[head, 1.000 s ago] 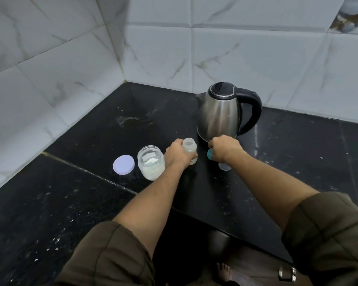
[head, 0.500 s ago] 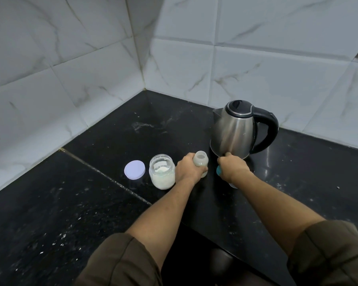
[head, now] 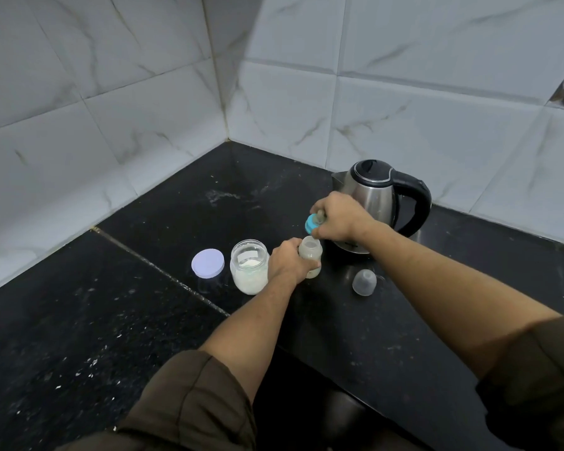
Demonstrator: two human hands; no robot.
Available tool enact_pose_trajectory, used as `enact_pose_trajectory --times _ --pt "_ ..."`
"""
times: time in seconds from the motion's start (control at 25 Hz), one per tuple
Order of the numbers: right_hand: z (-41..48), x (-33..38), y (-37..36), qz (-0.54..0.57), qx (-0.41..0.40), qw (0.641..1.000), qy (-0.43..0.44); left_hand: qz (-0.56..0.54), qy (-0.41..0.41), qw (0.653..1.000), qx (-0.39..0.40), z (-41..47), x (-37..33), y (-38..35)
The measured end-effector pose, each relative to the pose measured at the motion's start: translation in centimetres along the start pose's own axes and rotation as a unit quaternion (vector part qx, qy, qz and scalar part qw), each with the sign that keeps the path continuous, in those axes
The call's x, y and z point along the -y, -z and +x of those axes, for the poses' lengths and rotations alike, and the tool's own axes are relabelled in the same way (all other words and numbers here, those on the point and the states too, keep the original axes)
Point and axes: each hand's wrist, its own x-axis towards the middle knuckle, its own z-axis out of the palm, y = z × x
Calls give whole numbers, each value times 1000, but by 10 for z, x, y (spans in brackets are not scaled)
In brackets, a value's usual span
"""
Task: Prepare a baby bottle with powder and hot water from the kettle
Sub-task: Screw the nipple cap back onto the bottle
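Right hand [head: 337, 219] had lifted the teat ring [head: 312, 223] clear; left hand [head: 287, 260] clasped the open bottle [head: 310, 255], ready for capping.

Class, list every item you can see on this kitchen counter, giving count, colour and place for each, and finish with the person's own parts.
kettle: one, steel with black lid and handle, back right of counter
baby bottle: one, translucent, upright, open, in front of kettle
teat ring: one, teal, held above bottle
bottle cap: one, clear dome, right of bottle
powder jar: one, clear glass, white powder, open, left of bottle
jar lid: one, lilac, flat, left of jar
counter: one, black, speckled
left hand: gripping bottle
right hand: holding teat ring
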Motion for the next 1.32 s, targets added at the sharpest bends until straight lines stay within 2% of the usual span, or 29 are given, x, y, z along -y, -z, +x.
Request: enact_pose_trajectory --times 0.16,0.64,1.08,1.32 --pt "-1 6 -14 -32 36 998 27 10 4 1000 11 2 -1 0" --pt "6 14 -20 -75 88 993 17 29 -11 999 13 2 0 1" --pt "8 12 -25 -134 58 989 -33 4 -12 1000 -3 1 3 -1" --pt "5 12 -22 -145 70 987 -17 -11 2 1000 2 3 4 -1"
